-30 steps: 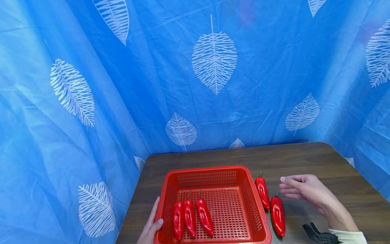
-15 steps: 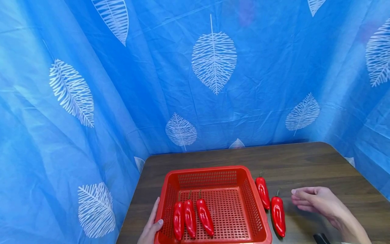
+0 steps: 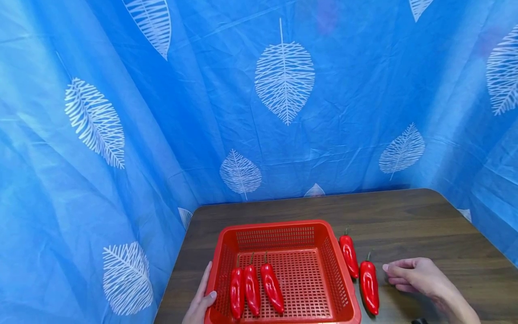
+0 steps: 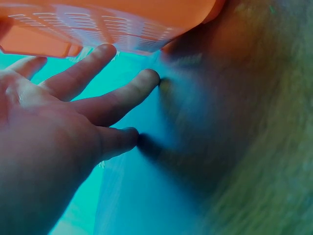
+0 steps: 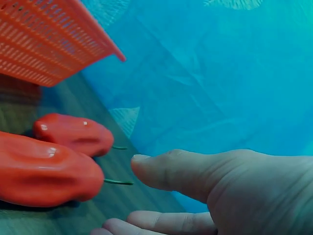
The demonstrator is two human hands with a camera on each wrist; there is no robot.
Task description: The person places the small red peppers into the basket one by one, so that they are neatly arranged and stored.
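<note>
My left hand [image 3: 199,301] lies along the left side of a red plastic basket [image 3: 277,223], its thumb over the rim. In the left wrist view the spread, fairly straight fingers [image 4: 124,100] reach under and beside the basket wall. Three shiny red chili peppers [image 3: 252,288] lie side by side in the basket's left half. Two more stand outside to its right: a farther chili pepper [image 3: 349,255] by the wall and a nearer chili pepper [image 3: 369,288]. My right hand [image 3: 417,276] hovers just right of the nearer one, thumb and fingers apart with nothing between them.
The dark wood table [image 3: 404,211] has a rounded far right corner. A blue curtain [image 3: 344,112] with white leaf prints hangs behind it and along both sides. The basket's right wall [image 5: 54,44] rises beside the two loose peppers.
My right hand has come nearer the table's front, drifting right and then slightly back left toward the nearer chili pepper. The left hand, basket and peppers stay in place.
</note>
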